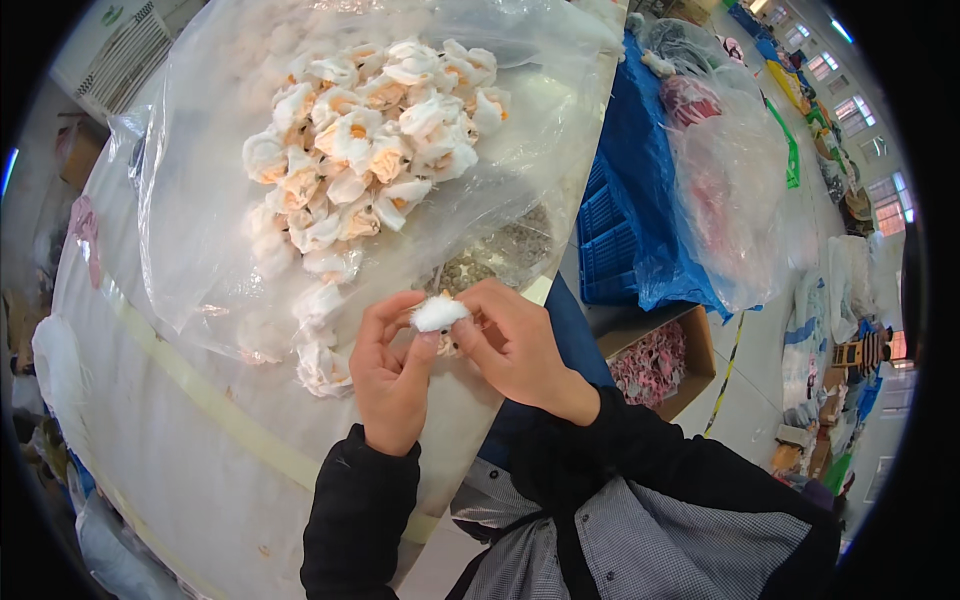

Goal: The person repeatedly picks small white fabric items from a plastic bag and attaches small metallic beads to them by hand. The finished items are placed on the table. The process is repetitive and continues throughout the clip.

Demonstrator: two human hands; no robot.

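On my feed both bare hands meet over the table [150, 420], and between them I have a small white fluffy piece [438, 313] with dark specks and a peach tint at its underside. My left hand [390, 365] grips it narrowly from the left, thumb tip at its lower edge; my right hand [512, 345] pinches it from the right, thumb across its front and index finger bent behind. The piece sits just below a large heap of similar white and peach pieces [375, 130], which rests on a spread of clear plastic [200, 240], a few of them trailing down toward my left hand. Beyond my right hand, near the table's edge, I make out a clear bag of small grey-beige bits [480, 262], too fine to name. Off the table to the right, I see a blue crate [603, 240] with blue plastic sheeting [635, 180] over it, a clear bag with pink contents [725, 190] on top, and, nearer, a cardboard box [700, 370] holding pink shreds [648, 368].
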